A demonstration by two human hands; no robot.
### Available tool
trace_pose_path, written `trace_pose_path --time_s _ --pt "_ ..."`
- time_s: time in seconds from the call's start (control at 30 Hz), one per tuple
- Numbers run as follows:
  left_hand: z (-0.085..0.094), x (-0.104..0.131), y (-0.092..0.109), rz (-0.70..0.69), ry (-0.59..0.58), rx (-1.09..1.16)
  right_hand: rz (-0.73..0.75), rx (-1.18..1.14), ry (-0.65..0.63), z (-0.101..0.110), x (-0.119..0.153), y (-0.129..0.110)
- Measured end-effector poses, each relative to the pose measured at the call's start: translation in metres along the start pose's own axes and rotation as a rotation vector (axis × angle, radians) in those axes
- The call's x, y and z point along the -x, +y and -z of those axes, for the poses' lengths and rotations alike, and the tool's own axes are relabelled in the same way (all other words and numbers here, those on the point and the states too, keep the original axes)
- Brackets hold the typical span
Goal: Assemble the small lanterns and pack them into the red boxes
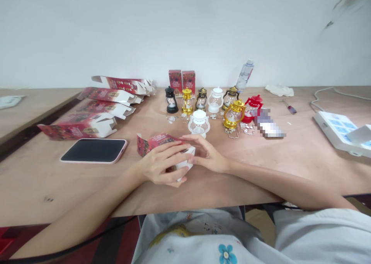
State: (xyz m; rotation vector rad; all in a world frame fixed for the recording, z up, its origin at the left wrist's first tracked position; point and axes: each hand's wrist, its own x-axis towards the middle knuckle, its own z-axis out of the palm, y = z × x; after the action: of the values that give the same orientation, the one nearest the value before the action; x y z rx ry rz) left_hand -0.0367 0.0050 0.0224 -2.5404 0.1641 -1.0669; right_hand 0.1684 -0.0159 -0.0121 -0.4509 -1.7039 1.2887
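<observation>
A red printed cardboard box (164, 139) lies on its side in front of me, with a raised red flap at its left end and a white end at the right. My left hand (165, 163) is wrapped over the box from the front, fingers across its right part. At the white end, my right hand (210, 154) touches the box with thumb and fingers curved around it. Just behind the hands stands a white lantern (199, 121), its base partly hidden by my right hand.
Several small lanterns (215, 100) stand farther back, before two closed red boxes (189, 82) and a tilted water bottle (245, 75). Open red boxes (84, 125) lie at left behind a phone (94, 150). At right are a screwdriver (291, 108) and a white power strip (339, 128).
</observation>
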Motion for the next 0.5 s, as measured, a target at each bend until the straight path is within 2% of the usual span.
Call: trace_pose_path --time_s 0.13,0.23,0.33,0.43,0.47,0.5 --pt "0.001 -0.002 0.008 -0.002 0.002 -0.017 -0.074 -0.107 -0.032 -0.002 0.000 0.003" --pt "0.003 -0.007 0.015 -0.015 0.079 -0.060 -0.206 -0.307 -0.074 -0.004 0.000 0.002" --pt "0.003 -0.020 0.020 -0.142 0.095 -0.072 -0.319 -0.484 -0.086 -0.006 -0.001 -0.006" --pt "0.001 -0.029 0.028 -0.320 0.097 -0.055 -0.375 -0.438 -0.074 -0.005 -0.002 -0.016" --pt "0.001 -0.029 0.030 -0.341 0.103 -0.041 -0.362 -0.400 -0.064 -0.004 -0.003 -0.020" --pt "0.000 -0.027 0.033 -0.266 0.084 -0.029 -0.328 -0.359 -0.041 -0.002 -0.003 -0.023"
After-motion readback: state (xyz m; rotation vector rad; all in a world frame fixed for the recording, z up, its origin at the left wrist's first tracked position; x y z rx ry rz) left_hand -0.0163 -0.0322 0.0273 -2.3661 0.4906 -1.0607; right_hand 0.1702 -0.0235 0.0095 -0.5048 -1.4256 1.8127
